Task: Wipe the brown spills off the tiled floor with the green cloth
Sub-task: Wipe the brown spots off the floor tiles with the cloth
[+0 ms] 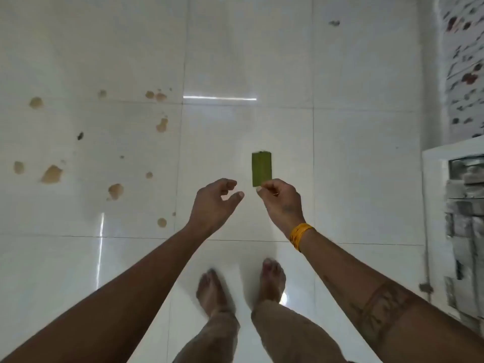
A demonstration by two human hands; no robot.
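Feet (242, 286) stood bare at frame bottom on the white tiled floor (366, 179), khaki trouser legs (282, 334) above them. Both forearms reached forward over the floor. Left hand (213, 203) was empty, fingers loosely curled, thumb apart from them, half open, touching nothing. Right hand (280, 200) wore an orange wristband (300, 235); thumb and fingertips pinched the near edge of the green cloth (262, 169). Cloth was a folded narrow rectangle; could not tell whether it hung from the pinch or lay on the floor. The two hands were near each other, not touching.

Brown spills (52, 174) lay scattered over the tiles left of the hands, well apart from the cloth: some near the left hand, more farther out and toward the left edge. A small dark speck (80, 136) sat among them, another grey mark (334, 23) far off at top right.

White shelf unit (432, 231) stood at the right edge; contents were grey and blurred, could not tell what. Patterned wall (463, 61) rose behind it.
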